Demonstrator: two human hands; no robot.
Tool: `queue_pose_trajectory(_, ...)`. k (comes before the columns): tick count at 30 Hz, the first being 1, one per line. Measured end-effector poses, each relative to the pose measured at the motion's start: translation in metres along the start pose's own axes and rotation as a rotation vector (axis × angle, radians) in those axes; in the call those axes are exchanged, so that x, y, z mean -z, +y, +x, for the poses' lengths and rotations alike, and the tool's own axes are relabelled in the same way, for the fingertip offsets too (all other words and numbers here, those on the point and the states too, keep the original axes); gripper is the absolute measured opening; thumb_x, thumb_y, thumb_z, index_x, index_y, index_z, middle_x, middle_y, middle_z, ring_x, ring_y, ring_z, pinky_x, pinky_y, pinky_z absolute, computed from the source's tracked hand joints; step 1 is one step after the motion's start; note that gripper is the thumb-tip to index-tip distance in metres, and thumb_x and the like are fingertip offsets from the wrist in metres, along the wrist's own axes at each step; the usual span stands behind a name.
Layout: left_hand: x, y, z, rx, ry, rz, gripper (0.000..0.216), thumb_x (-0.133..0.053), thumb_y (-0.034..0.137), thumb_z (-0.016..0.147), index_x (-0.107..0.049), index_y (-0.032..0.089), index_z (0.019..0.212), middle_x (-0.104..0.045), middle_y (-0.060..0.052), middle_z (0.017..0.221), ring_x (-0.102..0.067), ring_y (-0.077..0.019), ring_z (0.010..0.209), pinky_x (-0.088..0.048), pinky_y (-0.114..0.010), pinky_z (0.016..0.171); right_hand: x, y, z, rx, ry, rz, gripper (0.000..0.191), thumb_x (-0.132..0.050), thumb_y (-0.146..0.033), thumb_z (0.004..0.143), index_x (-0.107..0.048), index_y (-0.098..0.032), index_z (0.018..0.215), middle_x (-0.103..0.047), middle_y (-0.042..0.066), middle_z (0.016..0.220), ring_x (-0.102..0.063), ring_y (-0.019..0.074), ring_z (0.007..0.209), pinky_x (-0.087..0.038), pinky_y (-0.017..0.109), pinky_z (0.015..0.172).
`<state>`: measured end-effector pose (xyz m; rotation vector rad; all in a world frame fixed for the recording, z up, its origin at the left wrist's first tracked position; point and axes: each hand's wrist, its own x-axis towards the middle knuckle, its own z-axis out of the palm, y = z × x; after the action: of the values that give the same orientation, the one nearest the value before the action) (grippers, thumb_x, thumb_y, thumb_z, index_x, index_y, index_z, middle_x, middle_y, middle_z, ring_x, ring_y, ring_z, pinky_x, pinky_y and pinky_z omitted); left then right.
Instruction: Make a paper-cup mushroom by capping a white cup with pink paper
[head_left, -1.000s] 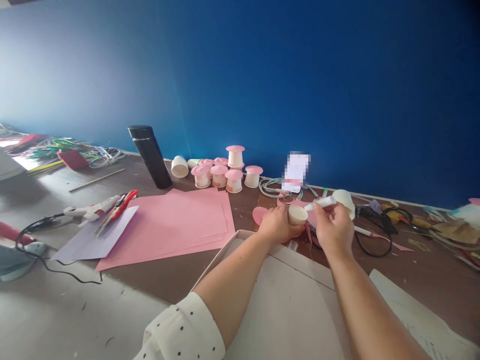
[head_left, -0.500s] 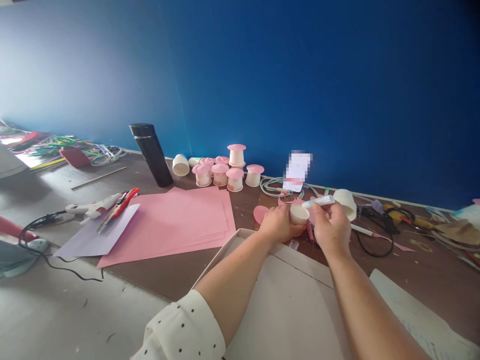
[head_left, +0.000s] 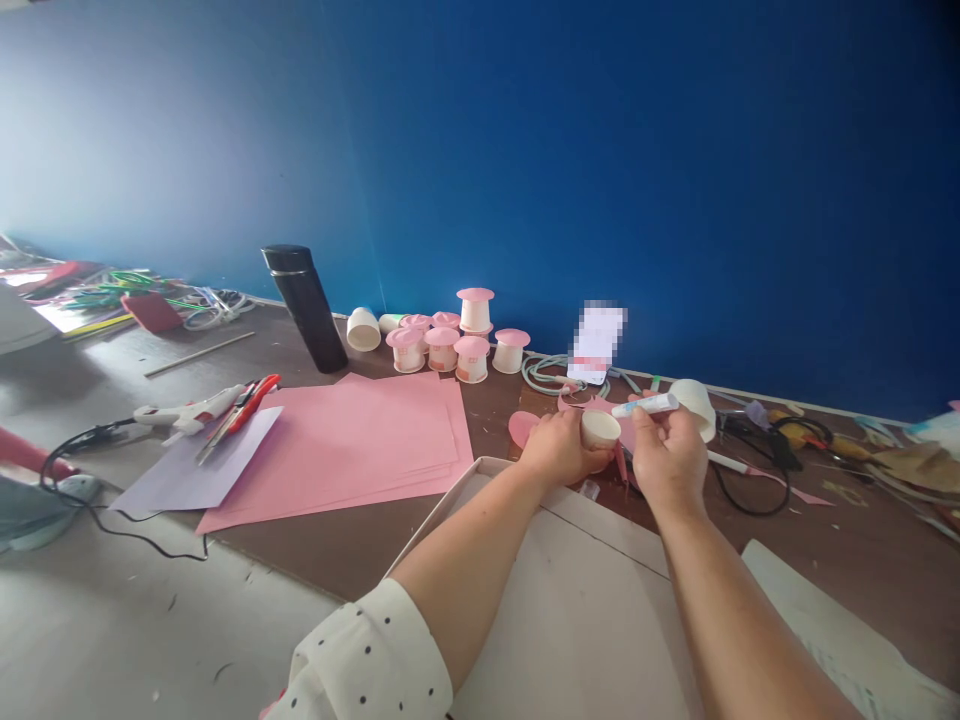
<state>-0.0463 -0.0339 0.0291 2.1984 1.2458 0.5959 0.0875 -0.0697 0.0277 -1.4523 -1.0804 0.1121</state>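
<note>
Holding: small white paper cup (head_left: pixel 600 429) is gripped by left hand (head_left: pixel 559 447), open mouth toward camera.
Right hand (head_left: pixel 667 455): white glue tube (head_left: pixel 645 405) is pinched, nozzle just above cup rim.
Nearby: pink paper sheets (head_left: pixel 360 440).

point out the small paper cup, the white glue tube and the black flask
small white paper cup (head_left: pixel 600 429), head view, open rim
white glue tube (head_left: pixel 646 405), head view, mid barrel
tall black flask (head_left: pixel 304 310), head view, side wall

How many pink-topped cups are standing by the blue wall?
6 pink-topped cups cluster beside the black bottle; four in front, one behind, and one stacked higher. Others may be hidden.
</note>
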Motion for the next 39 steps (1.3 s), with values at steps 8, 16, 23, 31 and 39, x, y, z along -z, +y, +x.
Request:
queue_pose_trajectory(8, -0.002, -0.001, 0.001, -0.006, 0.006, 0.017, 0.055, -0.057, 0.055, 0.073, -0.053, 0.018, 0.113, -0.064, -0.013, 0.113, -0.060, -0.0310, 0.102, -0.049, -0.039, 0.084, -0.001, 0.004, 0.001, -0.003, -0.034, 0.030, 0.032, -0.059, -0.033, 0.083, -0.063, -0.017, 0.111, -0.071, 0.014, 0.109, -0.068, 0.0273, 0.103, -0.049, 0.047, 0.097)
queue_pose_trajectory(16, -0.004, -0.004, 0.002, -0.023, 0.029, 0.003, 0.057, -0.058, 0.055, 0.072, -0.053, 0.017, 0.115, -0.064, -0.013, 0.112, -0.060, -0.0312, 0.101, -0.050, -0.039, 0.083, -0.001, 0.009, 0.002, 0.013, -0.037, -0.005, 0.035, -0.057, -0.033, 0.083, -0.063, -0.018, 0.114, -0.072, 0.013, 0.110, -0.067, 0.0271, 0.105, -0.049, 0.048, 0.096)
queue_pose_trajectory(23, -0.005, -0.004, 0.003, -0.025, 0.027, 0.022, 0.058, -0.060, 0.055, 0.072, -0.053, 0.017, 0.115, -0.064, -0.013, 0.112, -0.060, -0.0307, 0.101, -0.050, -0.038, 0.083, -0.001, 0.004, 0.001, 0.014, -0.067, 0.074, 0.036, -0.057, -0.033, 0.084, -0.060, -0.018, 0.117, -0.071, 0.014, 0.112, -0.067, 0.0268, 0.105, -0.049, 0.047, 0.098)
queue_pose_trajectory(31, -0.002, -0.002, 0.001, 0.000, 0.003, 0.010, 0.059, -0.059, 0.056, 0.073, -0.052, 0.018, 0.117, -0.063, -0.012, 0.114, -0.060, -0.0306, 0.104, -0.050, -0.038, 0.083, -0.003, 0.014, 0.002, 0.002, -0.073, 0.010, 0.037, -0.058, -0.034, 0.084, -0.061, -0.017, 0.117, -0.071, 0.014, 0.110, -0.067, 0.0273, 0.105, -0.049, 0.048, 0.097)
queue_pose_trajectory(39, -0.006, -0.003, 0.002, -0.029, 0.040, 0.015, 0.060, -0.060, 0.058, 0.071, -0.053, 0.019, 0.116, -0.065, -0.011, 0.113, -0.060, -0.0298, 0.101, -0.050, -0.038, 0.082, -0.001, -0.007, -0.005, 0.076, -0.013, 0.078, 0.040, -0.062, -0.038, 0.084, -0.063, -0.018, 0.119, -0.072, 0.013, 0.111, -0.068, 0.0258, 0.104, -0.051, 0.045, 0.096)
